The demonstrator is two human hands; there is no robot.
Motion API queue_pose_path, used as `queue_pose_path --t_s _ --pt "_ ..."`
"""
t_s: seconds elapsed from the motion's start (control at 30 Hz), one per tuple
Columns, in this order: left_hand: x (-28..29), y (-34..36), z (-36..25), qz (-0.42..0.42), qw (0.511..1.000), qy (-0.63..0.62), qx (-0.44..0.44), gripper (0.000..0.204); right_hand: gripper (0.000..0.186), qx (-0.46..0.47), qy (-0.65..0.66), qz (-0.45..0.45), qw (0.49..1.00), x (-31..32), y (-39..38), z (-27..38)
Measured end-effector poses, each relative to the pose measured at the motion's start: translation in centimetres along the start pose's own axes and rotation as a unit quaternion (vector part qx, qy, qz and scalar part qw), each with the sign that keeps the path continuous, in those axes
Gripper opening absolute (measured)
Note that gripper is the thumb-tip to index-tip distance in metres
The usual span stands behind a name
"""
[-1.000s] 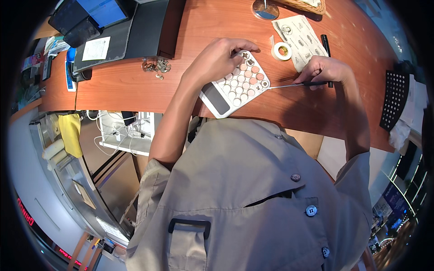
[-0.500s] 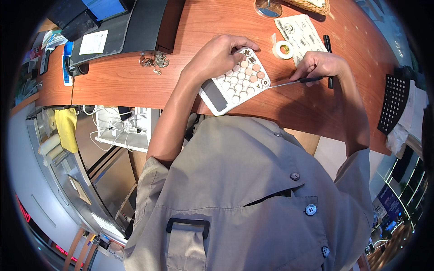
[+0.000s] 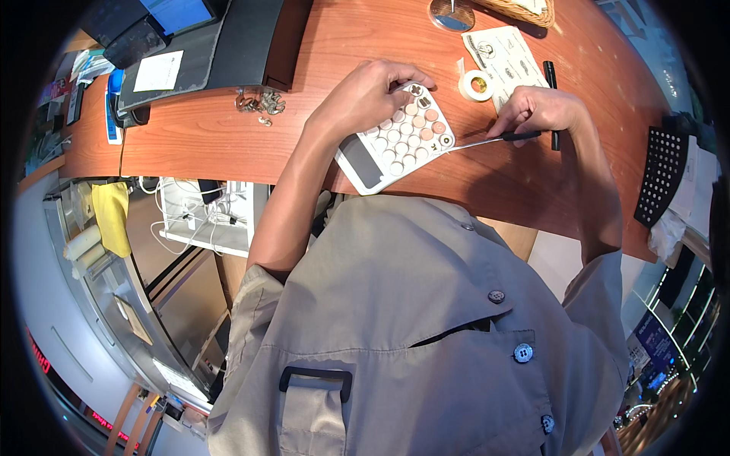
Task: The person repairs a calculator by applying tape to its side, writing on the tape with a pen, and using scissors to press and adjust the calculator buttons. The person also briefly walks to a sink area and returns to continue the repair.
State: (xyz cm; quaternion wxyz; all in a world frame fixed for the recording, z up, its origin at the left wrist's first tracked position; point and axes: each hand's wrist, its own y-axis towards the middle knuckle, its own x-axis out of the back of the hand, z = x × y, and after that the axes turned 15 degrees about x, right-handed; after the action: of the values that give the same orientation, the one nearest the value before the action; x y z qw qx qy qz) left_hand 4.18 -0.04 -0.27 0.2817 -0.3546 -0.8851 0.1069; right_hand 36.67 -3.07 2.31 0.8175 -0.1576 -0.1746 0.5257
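Note:
A white calculator (image 3: 395, 163) with round cream and peach keys and a dark display lies tilted near the table's front edge. My left hand (image 3: 367, 95) is closed on its upper left side, with the thumb over the keys and the fingers along the top edge. In my right hand (image 3: 541, 110) is a slim tool with a black handle and thin metal shaft (image 3: 479, 142), pinched between thumb and fingers. Its tip meets the calculator's right edge, beside the corner key. Whether the tip is wedged into a seam is too small to tell.
Beyond the calculator are a tape roll (image 3: 477, 85), a printed paper sheet (image 3: 506, 57) and a black pen (image 3: 550, 76). A small pile of trinkets (image 3: 266, 102) lies left, by a dark stand (image 3: 251, 45). Farther back are a round glass base (image 3: 450, 14) and a wicker basket (image 3: 525, 11).
The tool's tip has shifted slightly left and toward me along the calculator's edge. Both hands keep their grips, and the calculator stays almost in place.

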Motion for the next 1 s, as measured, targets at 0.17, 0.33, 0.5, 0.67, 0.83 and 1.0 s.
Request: queue_pose_path --t_s 0.17,0.33,0.5,0.67,0.83,1.0 --pt "-0.1 0.2 0.2 0.007 1.0 -0.02 -0.011 0.034 0.043 -0.005 0.072 -0.017 0.997 -0.6 -0.5 -0.8" --pt "0.0 0.3 0.3 0.018 1.0 -0.015 0.01 0.033 0.041 -0.006 0.069 -0.047 0.997 -2.2 -1.1 -1.1" --pt "0.0 0.3 0.3 0.022 1.0 -0.016 0.005 0.032 0.041 0.013 0.021 -0.064 0.998 -3.2 -1.4 -1.4" --pt "0.3 0.1 0.1 0.041 0.998 -0.024 0.04 0.032 0.042 -0.019 0.042 -0.068 0.997 -3.6 -2.0 -1.0" --pt "0.0 0.4 0.6 0.034 0.999 -0.015 0.021 0.031 0.04 -0.05 0.186 -0.162 0.968 -7.3 -3.3 -1.0" --pt "-0.2 0.8 1.5 0.042 0.998 -0.046 0.013 0.032 0.044 0.022 0.275 -0.221 0.936 -11.5 -4.7 -2.0"
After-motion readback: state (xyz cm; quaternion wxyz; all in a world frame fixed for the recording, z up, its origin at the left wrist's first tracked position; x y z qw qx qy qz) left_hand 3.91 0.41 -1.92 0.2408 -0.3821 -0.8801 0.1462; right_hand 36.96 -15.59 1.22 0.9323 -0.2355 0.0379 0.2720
